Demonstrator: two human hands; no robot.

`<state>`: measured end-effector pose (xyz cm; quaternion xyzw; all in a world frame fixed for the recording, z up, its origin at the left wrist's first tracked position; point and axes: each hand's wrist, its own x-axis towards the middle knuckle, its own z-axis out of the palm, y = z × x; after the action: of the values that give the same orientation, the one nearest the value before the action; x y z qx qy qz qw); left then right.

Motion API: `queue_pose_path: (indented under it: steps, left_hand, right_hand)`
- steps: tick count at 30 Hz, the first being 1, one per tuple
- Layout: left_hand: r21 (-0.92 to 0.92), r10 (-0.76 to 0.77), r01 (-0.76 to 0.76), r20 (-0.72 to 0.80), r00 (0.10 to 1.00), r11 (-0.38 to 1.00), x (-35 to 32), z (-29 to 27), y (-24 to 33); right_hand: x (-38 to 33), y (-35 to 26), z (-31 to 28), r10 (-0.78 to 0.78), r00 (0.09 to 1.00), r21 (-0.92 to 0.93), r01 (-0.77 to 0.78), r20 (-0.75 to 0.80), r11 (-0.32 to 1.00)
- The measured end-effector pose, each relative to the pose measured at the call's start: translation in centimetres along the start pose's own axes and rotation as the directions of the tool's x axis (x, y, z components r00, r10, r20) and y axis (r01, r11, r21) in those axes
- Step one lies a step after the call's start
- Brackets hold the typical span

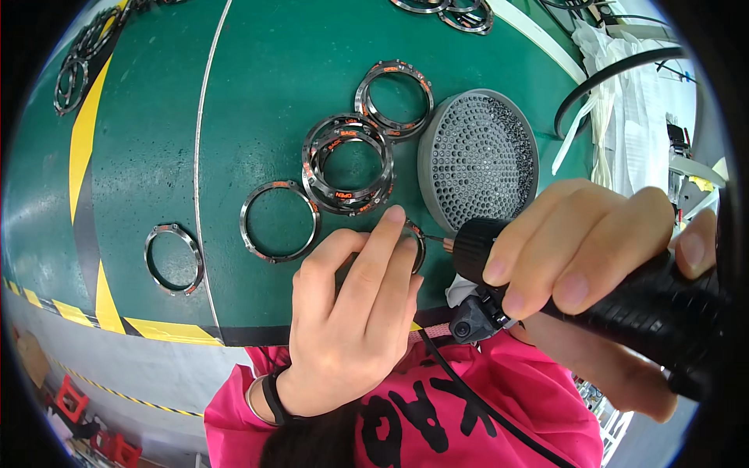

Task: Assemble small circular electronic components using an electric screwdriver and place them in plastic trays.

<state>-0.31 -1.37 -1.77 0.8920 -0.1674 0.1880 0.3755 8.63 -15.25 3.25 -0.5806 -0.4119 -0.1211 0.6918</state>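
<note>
This looks like a factory assembly workshop: a green-topped workbench [257, 101] edged with yellow-and-black tape [172, 331]; batches of matching dark metal rings [310, 168]; a round grey tray [426, 168] pitted with small holes; a black cylindrical driver [632, 313] with a thin metal bit; red stools [72, 399] on a grey floor [168, 374] crossed by striped tape.

The tray [426, 168] stood on the table [257, 93], right of the stacked rings [349, 194]. One ring [279, 186] lay before and left of these, another ring [148, 253] farther left. The left hand [351, 312] partly covered a third ring [420, 251].
</note>
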Motion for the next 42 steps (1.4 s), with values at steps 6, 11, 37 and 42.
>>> queue_pose_path:
  steps: [6,11,37,42]
  left_hand:
    - [0.006,0.009,-0.009,0.025,1.0,1.0,-0.2,-0.2,-0.2]
    - [-0.019,0.02,-0.02,0.02,1.0,1.0,-0.1,-0.3,0.0]
    - [0.255,-0.016,-0.023,0.15,0.988,0.967,-0.4,-0.8,1.0]
    - [0.203,-0.096,0.107,-0.065,0.993,0.973,-1.2,0.1,0.7]
  right_hand:
    - [-0.8,-0.5,0.2,-0.026,1.0,0.061,0.026,-0.007,0.998]
    - [-0.5,-0.8,0.7,-0.051,0.999,0.072,0.051,-0.005,0.996]
    - [0.8,-2.9,-4.3,0.15,0.976,-0.161,-0.125,0.158,0.979]
    - [1.0,-2.6,-3.8,0.144,0.977,-0.129,-0.125,0.155,0.984]
